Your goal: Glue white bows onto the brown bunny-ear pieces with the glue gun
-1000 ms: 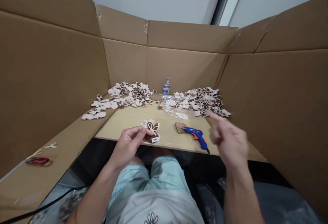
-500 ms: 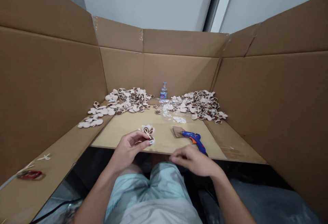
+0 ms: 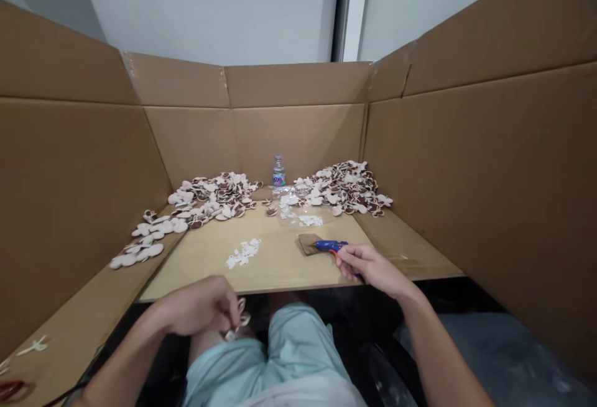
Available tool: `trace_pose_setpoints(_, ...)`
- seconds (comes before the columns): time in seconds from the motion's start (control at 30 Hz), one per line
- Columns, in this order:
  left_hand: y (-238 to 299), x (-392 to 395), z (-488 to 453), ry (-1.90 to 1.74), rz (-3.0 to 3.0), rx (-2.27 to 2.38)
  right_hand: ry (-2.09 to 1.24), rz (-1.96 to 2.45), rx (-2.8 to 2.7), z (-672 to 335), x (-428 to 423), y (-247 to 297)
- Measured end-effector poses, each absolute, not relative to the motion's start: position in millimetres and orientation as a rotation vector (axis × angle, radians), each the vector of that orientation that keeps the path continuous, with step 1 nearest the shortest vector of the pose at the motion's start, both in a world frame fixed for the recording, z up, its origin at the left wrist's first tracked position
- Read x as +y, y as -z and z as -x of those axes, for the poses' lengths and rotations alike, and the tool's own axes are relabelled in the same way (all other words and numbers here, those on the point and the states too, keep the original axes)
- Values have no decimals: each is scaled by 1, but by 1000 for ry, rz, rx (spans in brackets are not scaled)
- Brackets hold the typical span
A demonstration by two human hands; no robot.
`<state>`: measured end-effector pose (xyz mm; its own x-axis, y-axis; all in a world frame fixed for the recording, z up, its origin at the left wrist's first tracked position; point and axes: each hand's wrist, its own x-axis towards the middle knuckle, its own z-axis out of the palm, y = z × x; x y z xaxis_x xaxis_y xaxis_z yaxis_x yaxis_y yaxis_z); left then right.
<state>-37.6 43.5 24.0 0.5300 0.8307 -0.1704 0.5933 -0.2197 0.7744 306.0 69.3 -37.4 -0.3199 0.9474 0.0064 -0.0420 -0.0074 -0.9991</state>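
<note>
Holding what, the left hand point(image 3: 200, 304)?

One small brown-and-white piece point(image 3: 237, 322), pinched between thumb and fingertips just below the near edge of the board point(image 3: 196, 270), over the lap. It looks looped, white on brown. Its outline is blurred and partly behind the fingers.

And the right hand point(image 3: 370, 265)?

Closed round the handle of the one blue glue gun point(image 3: 330, 246), at the board's near right edge. A little orange shows by the trigger, and the handle itself is hidden under the fingers. The nozzle lies on a single brown pad point(image 3: 305, 243) on the board.

What else is on the board?

Two scatters of white bits point(image 3: 242, 253), one near its middle and one further back. At the board's far edge are two heaps of brown and white pieces, the left heap point(image 3: 209, 199) and the right heap point(image 3: 347, 184), each too many to count. One water bottle point(image 3: 278, 173) stands upright between them.

Anything cut off?

A red tool point(image 3: 10, 388) far left of the board, cut by the edge of view, so I cannot tell what it is. Cardboard walls point(image 3: 466, 164) stand on three sides of the board.
</note>
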Motion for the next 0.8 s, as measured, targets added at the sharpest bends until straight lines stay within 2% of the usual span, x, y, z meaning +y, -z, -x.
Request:
trace_pose_setpoints(0.07, -42, 58, -11, -437, -1992, 1111, -1504, 1023, -1401, -306, 70, 41)
trace_pose_setpoints(0.2, -75, 108, -95, -884, -2297, 973, -1505, 1011, -1344, -301, 74, 44)
trace_pose_setpoints(0.3, -79, 125, -117, -964, -2403, 834, -1539, 887, -1233, -296, 75, 42)
trace_pose_setpoints(0.4, -56, 112, -108, -1061, -2178, 883, -1650, 641, -1130, -288, 71, 37)
trace_pose_setpoints(0.53, -8, 72, -92, -1329, -1568, 928, -1722, 333, -1031, -264, 57, 31)
trace_pose_setpoints(0.67, 30, 41, -105, -1266, -1110, 749, -1782, 156, -905, -230, 41, 33)
trace_pose_setpoints(0.8, 42, 34, -121, -1332, -904, 718, -1787, 114, -817, -207, 31, 40)
